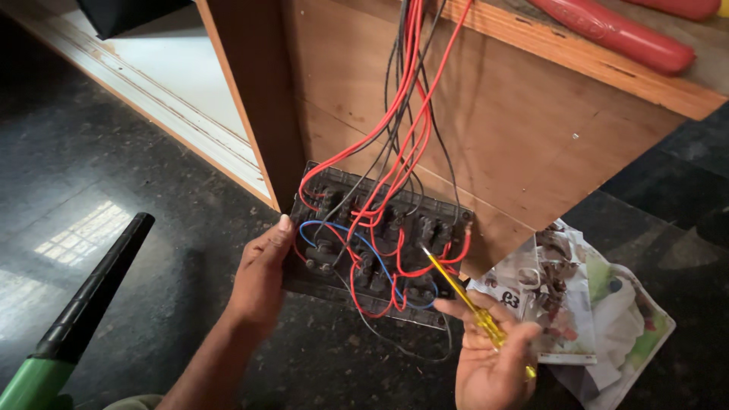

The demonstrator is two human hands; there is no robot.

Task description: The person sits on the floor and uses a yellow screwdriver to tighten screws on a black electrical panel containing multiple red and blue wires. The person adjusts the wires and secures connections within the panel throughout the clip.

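Leaning against the plywood panel (531, 144), the switch board (376, 250) shows its wired back. Left hand (262, 277) grips the board's left edge. Right hand (490, 357), below the board's right corner, closes around a yellow screwdriver (467, 296), tip among red wires (395, 144). Likely working a terminal; next move needs a steady seat on the screw.

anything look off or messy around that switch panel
Yes. The switch panel hangs loose off the wooden board, back side exposed, with red, black and blue wires in a tangle. The left hand steadies its edge; the right hand holds a yellow screwdriver at it.
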